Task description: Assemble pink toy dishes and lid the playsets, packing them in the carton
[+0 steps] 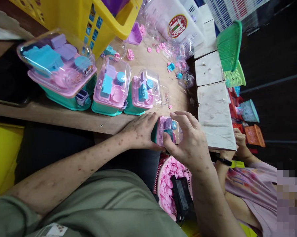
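Observation:
A small toy playset box [168, 129] with a teal base, pink rim and clear dome lid is between my hands at the table's front edge. My left hand [144, 131] is closed around its teal base. From the other side, the fingers and thumb of my right hand [189, 136] curve around the clear lid. Purple and blue toy pieces show through the plastic. Just to the left stand three similar lidded boxes: a small one [144, 93], a middle-sized one [112, 87] and a large one [61, 70].
A yellow basket [118, 29] stands behind the boxes. Loose pink pieces [130, 54] and clear lids lie on the wooden table [148, 61]. White cartons [213, 112] line the right. Below is a basket of pink pieces [168, 184]. Another person's arm [227, 158] is at right.

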{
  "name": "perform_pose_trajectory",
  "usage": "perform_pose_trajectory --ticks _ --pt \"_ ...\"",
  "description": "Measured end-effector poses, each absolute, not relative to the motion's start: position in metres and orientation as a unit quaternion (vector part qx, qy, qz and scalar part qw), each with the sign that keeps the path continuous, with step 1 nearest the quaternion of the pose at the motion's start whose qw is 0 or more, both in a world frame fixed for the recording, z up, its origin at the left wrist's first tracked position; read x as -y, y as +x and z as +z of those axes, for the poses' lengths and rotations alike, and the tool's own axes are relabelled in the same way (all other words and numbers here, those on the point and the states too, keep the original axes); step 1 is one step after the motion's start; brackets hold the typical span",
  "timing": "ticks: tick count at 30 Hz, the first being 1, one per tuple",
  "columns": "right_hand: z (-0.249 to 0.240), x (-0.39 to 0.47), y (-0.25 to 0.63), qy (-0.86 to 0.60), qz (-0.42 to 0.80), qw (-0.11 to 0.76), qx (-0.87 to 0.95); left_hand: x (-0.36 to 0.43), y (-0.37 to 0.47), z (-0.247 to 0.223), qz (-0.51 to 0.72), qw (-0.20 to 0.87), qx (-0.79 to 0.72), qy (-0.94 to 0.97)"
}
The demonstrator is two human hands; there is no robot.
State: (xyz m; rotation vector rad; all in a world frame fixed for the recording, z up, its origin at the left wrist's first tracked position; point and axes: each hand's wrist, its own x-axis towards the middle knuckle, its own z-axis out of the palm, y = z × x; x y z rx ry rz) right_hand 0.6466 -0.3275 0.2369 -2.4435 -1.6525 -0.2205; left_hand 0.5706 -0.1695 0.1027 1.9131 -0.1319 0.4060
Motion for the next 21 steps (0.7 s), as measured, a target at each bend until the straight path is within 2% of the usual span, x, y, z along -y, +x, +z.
perform_pose_trajectory --ticks 3,6,10,14,18,21 --pt "0.231 0.332 0.649 -0.826 -0.071 0.110 0.548 0.169 0.571 0.102 0.178 0.555 0.062 0.810" --pt "0.225 0.343 0.654 -0.833 -0.046 0.172 0.524 0.167 0.571 0.101 0.187 0.560 0.063 0.805" --pt "0.228 0.352 0.667 -0.818 0.068 0.291 0.492 0.162 0.571 0.099 0.191 0.584 0.094 0.783" --pt "0.224 0.350 0.692 -0.805 0.145 0.359 0.450 0.151 0.574 0.095 0.159 0.631 0.119 0.750" --pt "0.193 0.361 0.710 -0.787 0.173 0.476 0.353 0.139 0.576 0.094 0.127 0.646 0.114 0.744" --pt "0.161 0.372 0.703 -0.720 0.201 0.560 0.358 0.138 0.570 0.094 0.154 0.632 0.108 0.752"
